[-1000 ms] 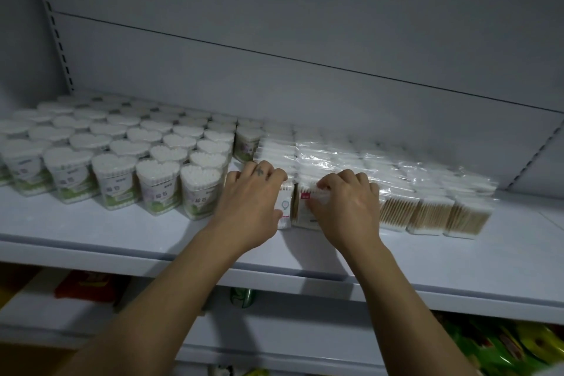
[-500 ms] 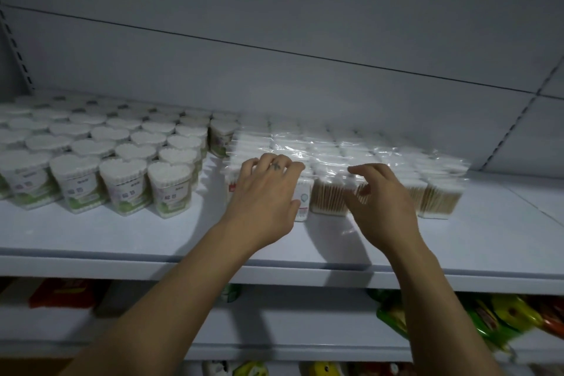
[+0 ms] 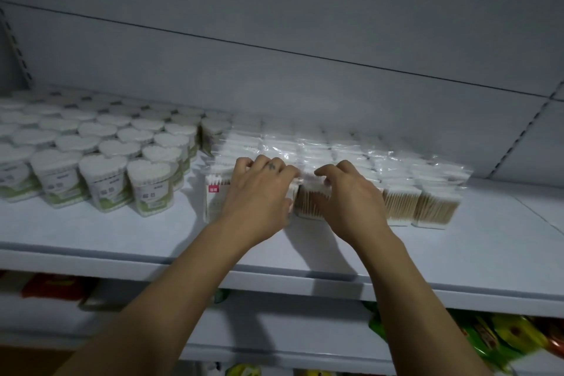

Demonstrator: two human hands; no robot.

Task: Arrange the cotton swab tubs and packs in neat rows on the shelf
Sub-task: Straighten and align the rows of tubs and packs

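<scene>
Heart-shaped cotton swab tubs point(image 3: 100, 162) with green labels stand in rows on the left of the white shelf point(image 3: 274, 256). Clear plastic cotton swab packs point(image 3: 396, 180) stand in rows to their right. My left hand point(image 3: 259, 192) grips the front pack with the red tag point(image 3: 215, 198), fingers curled over its top. My right hand point(image 3: 348, 195) has its fingers curled over the top of the front pack point(image 3: 311, 201) beside it, the swab sticks showing between both hands.
The grey back panel point(image 3: 274, 70) rises behind the stock. Bare shelf lies in front of the rows and at the far right point(image 3: 503, 238). A lower shelf holds red packets point(image 3: 52, 285) at left and green and yellow packets point(image 3: 503, 336) at right.
The view has shifted right and down. My right hand has come back left from the middle packs onto the front pack beside my left hand, which stays on the red-tagged pack.
</scene>
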